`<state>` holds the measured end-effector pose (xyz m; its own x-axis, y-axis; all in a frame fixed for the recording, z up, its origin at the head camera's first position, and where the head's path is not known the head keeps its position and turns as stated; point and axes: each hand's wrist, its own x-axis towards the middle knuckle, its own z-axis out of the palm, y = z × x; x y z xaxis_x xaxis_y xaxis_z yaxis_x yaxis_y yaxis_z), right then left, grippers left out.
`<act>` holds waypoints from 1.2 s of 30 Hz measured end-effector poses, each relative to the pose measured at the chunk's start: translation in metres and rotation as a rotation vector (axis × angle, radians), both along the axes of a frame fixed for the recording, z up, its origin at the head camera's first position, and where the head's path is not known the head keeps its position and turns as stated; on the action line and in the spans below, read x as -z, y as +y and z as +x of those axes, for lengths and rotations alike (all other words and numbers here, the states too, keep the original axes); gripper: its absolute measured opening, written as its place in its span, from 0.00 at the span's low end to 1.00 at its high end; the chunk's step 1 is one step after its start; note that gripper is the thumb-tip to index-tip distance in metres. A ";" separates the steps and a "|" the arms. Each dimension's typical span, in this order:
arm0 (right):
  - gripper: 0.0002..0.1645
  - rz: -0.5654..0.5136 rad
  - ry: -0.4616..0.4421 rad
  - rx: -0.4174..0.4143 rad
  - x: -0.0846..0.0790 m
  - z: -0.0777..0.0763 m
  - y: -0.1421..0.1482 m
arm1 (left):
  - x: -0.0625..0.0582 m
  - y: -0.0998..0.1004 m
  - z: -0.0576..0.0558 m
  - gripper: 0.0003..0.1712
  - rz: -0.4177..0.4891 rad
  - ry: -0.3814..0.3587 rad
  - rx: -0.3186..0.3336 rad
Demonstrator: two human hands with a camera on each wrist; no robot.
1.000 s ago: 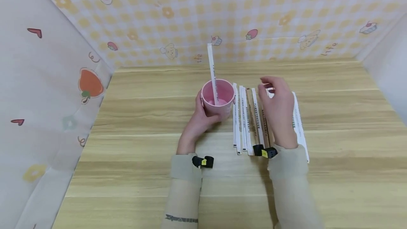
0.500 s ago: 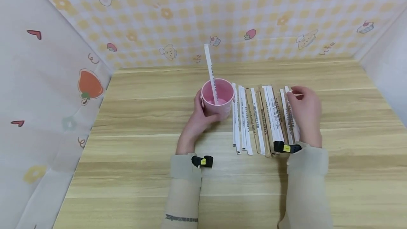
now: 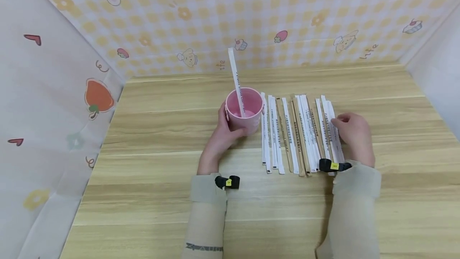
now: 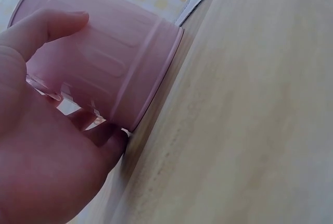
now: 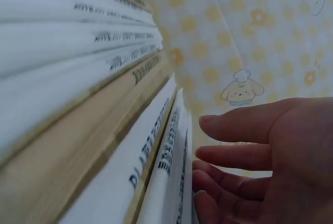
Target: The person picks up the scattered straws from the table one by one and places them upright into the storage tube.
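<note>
My left hand (image 3: 223,136) grips a small pink bucket (image 3: 248,125) from its left side, thumb across the front and fingers round behind. In the left wrist view the bucket (image 4: 104,52) stands upright on the table. One white paper-wrapped straw (image 3: 235,75) leans inside it, rising well above the rim. To the right lies a row of paper-wrapped straws (image 3: 284,135), white and brown, side by side. My right hand (image 3: 357,135) is at the row's right end. Its fingers (image 5: 234,156) are loosely extended, tips right at the edge of the outermost white straw (image 3: 334,131).
The wooden table (image 3: 158,131) runs back to a yellow checked backdrop (image 3: 151,19) with cartoon prints. A white side panel (image 3: 46,111) stands on the left, and another (image 3: 438,63) on the right.
My right hand has moved rightward from over the middle of the straws to the row's right end, then a little toward me. My left hand stays on the bucket; the straw inside tilts slightly further left.
</note>
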<state>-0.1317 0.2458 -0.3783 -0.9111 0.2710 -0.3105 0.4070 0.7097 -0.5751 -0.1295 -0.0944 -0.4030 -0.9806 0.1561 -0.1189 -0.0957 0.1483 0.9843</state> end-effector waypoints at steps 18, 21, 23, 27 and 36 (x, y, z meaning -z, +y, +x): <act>0.26 -0.017 -0.050 0.032 0.012 -0.001 0.006 | -0.030 0.003 0.010 0.50 -0.007 -0.030 0.015; 0.25 -0.009 -0.050 0.020 0.010 -0.002 0.004 | -0.030 0.003 0.009 0.49 0.007 -0.024 0.013; 0.24 0.003 -0.051 0.008 0.009 -0.003 0.002 | -0.030 0.003 0.009 0.48 0.011 -0.025 0.011; 0.24 0.025 -0.048 -0.008 0.009 -0.004 0.001 | -0.030 0.003 0.008 0.45 0.012 -0.028 -0.004; 0.24 0.022 -0.051 -0.005 0.012 -0.006 0.001 | -0.029 0.003 0.007 0.40 0.078 -0.008 -0.098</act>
